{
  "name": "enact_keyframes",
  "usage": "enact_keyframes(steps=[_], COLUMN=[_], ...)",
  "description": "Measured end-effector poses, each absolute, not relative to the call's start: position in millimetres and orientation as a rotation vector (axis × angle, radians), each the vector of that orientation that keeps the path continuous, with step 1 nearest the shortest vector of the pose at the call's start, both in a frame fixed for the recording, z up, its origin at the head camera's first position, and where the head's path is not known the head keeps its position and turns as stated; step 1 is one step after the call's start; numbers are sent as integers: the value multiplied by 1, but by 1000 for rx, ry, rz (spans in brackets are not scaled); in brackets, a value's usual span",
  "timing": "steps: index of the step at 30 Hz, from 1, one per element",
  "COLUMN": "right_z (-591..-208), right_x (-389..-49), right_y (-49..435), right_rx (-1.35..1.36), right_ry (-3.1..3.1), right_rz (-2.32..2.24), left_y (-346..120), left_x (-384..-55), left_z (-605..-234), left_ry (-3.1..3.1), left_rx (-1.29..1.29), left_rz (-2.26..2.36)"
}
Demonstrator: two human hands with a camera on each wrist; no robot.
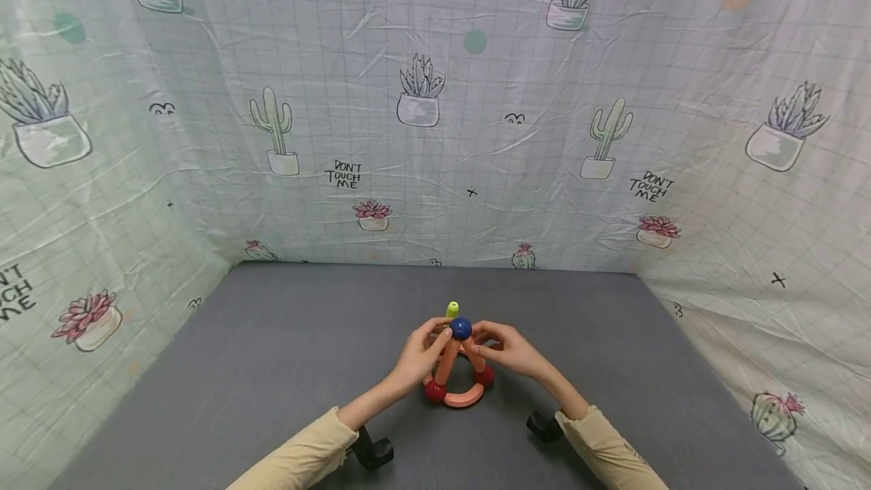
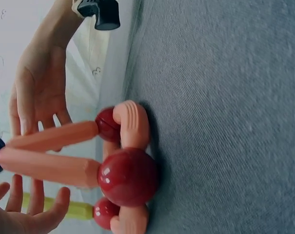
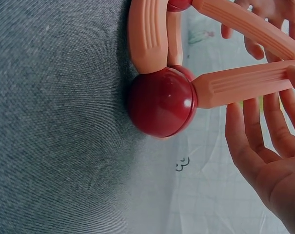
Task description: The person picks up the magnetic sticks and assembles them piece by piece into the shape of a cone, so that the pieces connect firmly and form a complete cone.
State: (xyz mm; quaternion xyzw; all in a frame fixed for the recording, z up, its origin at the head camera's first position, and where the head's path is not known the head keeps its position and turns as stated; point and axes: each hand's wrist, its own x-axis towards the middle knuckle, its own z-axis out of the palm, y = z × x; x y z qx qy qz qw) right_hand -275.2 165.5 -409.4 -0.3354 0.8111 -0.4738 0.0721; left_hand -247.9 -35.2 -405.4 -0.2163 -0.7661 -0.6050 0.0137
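Observation:
A blue ball [image 1: 460, 328] tops two leaning orange sticks [image 1: 447, 361], whose lower ends meet red balls [image 1: 435, 392] in a ring of curved orange pieces [image 1: 464, 399]. My left hand [image 1: 415, 354] pinches the blue ball from the left, thumb in front; its other fingers spread beside the left stick. With my right hand [image 1: 512, 350] I pinch the right orange stick [image 3: 245, 85] near its top, thumb on the near side and fingers behind. A yellow-green stick [image 2: 79, 209] rises from a rear red ball [image 2: 106, 213]; fingers partly hide it.
The ring stands on a grey tabletop [image 1: 306, 346]. A cactus-print curtain [image 1: 422, 157] encloses the back and both sides. Black wrist mounts [image 1: 373, 451] hang below both forearms, near the tabletop.

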Motion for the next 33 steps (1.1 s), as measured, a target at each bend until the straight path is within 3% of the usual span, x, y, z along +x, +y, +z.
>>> enact_keyframes(steps=[14, 33], right_z=[-411, -421], right_x=[-274, -278], right_y=[167, 168], right_rx=[-966, -955], right_ry=[2434, 2454], right_rz=[-1392, -1390], left_y=[-45, -41], left_x=[-280, -304], left_z=[-416, -413], left_ry=[-2258, -2392], left_rx=[-486, -726], left_rz=[-1871, -2084])
